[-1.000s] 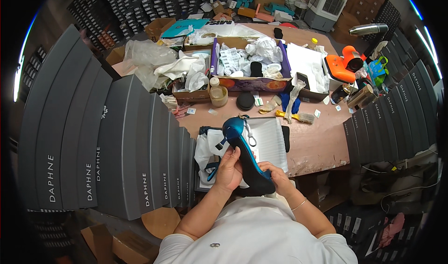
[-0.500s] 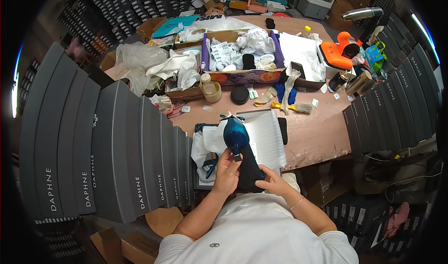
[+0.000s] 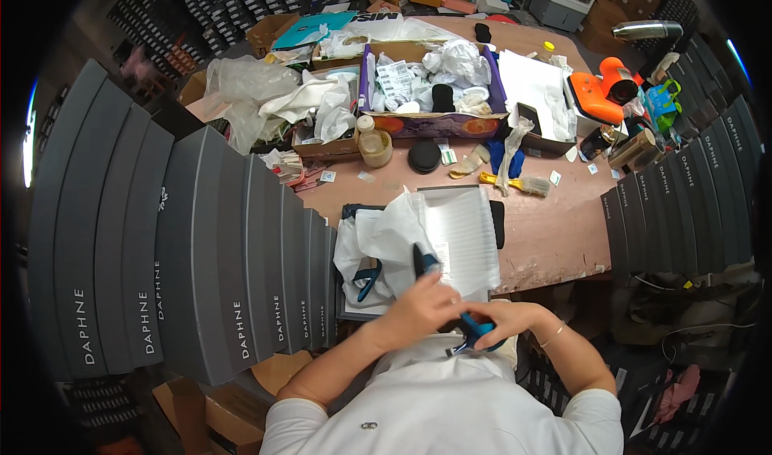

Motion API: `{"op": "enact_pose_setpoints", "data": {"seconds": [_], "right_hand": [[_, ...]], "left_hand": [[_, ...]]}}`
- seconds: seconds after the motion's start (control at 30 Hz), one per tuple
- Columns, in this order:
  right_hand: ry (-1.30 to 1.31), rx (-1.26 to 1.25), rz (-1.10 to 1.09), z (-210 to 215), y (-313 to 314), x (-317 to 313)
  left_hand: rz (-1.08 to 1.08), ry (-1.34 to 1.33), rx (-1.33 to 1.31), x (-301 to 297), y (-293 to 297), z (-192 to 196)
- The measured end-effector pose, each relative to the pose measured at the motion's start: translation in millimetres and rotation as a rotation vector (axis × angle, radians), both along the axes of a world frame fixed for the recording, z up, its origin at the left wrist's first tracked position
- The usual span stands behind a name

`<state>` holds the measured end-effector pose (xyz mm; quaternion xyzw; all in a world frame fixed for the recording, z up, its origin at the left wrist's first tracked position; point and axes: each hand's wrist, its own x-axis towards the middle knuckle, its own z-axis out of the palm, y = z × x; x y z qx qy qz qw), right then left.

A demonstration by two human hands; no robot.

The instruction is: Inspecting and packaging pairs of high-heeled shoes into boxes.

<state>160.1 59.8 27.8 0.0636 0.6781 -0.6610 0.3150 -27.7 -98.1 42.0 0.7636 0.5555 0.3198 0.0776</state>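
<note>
Table [image 3: 555, 250]: pinkish, its left side hidden behind the left boxes. Left boxes [image 3: 205, 254]: tall grey row, outer end fading into the dark rim. Right boxes [image 3: 687, 206]: grey row, likewise dim at its outer end. Carton [image 3: 438, 125]: purple, contents heaped, floor hidden. Box [image 3: 354, 313]: grey, open before me, near edge partly behind my left arm. Paper [image 3: 398, 226]: white, over the box's left half. Shoe [image 3: 426, 260]: dark and blue, between box and my shirt, middle covered by my fingers. Right hand [image 3: 512, 321]: mine, closed on the shoe's near end. Left hand [image 3: 420, 309]: mine, across its middle, blurred; gripping or only touching, I cannot tell. Second shoe [image 3: 367, 280]: in the box, partly hidden by paper. Brush [image 3: 535, 186]: yellow handle, partly covered by a pale strip [image 3: 510, 157].
</note>
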Motion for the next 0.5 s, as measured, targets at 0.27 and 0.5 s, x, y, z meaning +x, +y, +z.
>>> {"op": "enact_pose_setpoints", "data": {"seconds": [0.27, 0.5], "right_hand": [[0.250, -0.812, -0.937, -27.5, 15.4, 48.0], [0.446, -0.952, -0.955, -52.0, 19.7, 60.1]], "left_hand": [[0.589, -0.648, -1.057, -164.3, 110.8, -52.3], [0.185, -0.980, -0.513, -117.0, 159.4, 11.3]]}}
